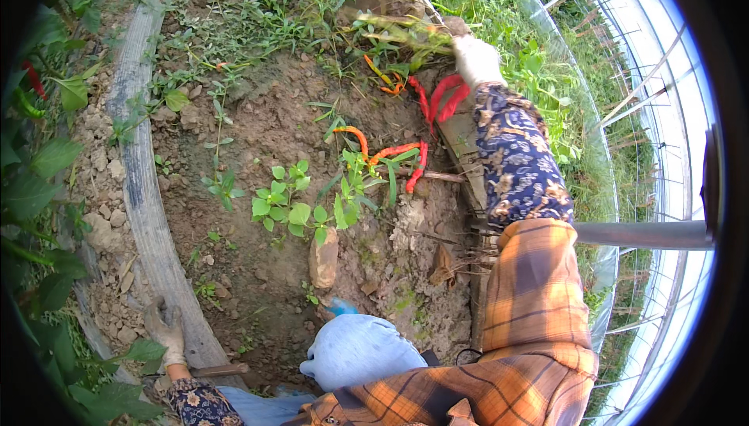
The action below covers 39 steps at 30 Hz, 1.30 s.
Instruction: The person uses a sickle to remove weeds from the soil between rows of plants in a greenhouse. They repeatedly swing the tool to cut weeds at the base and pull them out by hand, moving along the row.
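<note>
My right hand (477, 56), in a dirty white work glove, is at the top right beside the wooden edging. Its fingers are closed round blurred green and yellowish plant stems (409, 37). Just below it lie wrinkled red chili peppers (449, 96) on the soil and boards. More orange-red chili peppers (397, 150) lie near the middle of the bed. At the lower left, my left hand (165, 329), also gloved, rests with parted fingers at the edge of a weathered wooden board (140, 151). Close to that wrist is a wooden tool handle (219, 370); its far end is hidden.
A brownish stone (325, 259) stands in the soil ahead of my knee (363, 347). Low leafy weeds (292, 203) grow around it. Pepper plants (41, 174) crowd the left side. At right, a metal pipe (641, 234) runs toward the greenhouse's clear film and frame.
</note>
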Tool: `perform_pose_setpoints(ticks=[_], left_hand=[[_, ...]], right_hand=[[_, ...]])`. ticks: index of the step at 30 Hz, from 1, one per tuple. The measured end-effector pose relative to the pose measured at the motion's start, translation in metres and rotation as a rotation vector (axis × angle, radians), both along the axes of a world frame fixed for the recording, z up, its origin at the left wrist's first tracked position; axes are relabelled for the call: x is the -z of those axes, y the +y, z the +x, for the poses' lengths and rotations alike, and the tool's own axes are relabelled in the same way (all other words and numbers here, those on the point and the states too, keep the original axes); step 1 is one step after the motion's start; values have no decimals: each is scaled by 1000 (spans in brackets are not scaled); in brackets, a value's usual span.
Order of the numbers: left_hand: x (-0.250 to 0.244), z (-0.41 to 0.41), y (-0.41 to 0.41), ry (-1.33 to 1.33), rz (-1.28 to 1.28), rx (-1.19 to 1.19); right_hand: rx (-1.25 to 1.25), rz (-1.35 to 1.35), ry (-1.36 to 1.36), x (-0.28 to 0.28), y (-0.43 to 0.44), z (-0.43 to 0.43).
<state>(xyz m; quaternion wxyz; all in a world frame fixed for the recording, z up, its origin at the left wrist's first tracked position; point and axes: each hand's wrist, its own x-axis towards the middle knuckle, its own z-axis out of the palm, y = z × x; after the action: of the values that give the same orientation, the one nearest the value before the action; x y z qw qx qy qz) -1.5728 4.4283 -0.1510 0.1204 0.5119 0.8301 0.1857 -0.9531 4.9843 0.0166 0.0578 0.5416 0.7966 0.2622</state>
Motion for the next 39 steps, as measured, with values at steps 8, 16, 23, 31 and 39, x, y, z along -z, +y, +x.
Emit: perform_pose_setpoints(ticks=[8,16,23,31,39], left_hand=[[5,3,3,-11,-64,-88],[18,-4,4,88,-117,10],[0,-7,4,115,-120,57],[3,3,0,138,-31,79],[-39,9,0,104,70,71]], right_hand=[[860,332,96,-90,-52,208],[972,-231,-131,-53,-31,156],[-286,145,440,-55,-111,-153],[-791,-820,324,194,-354,-315],[-64,-601,156,266,-284,-313]])
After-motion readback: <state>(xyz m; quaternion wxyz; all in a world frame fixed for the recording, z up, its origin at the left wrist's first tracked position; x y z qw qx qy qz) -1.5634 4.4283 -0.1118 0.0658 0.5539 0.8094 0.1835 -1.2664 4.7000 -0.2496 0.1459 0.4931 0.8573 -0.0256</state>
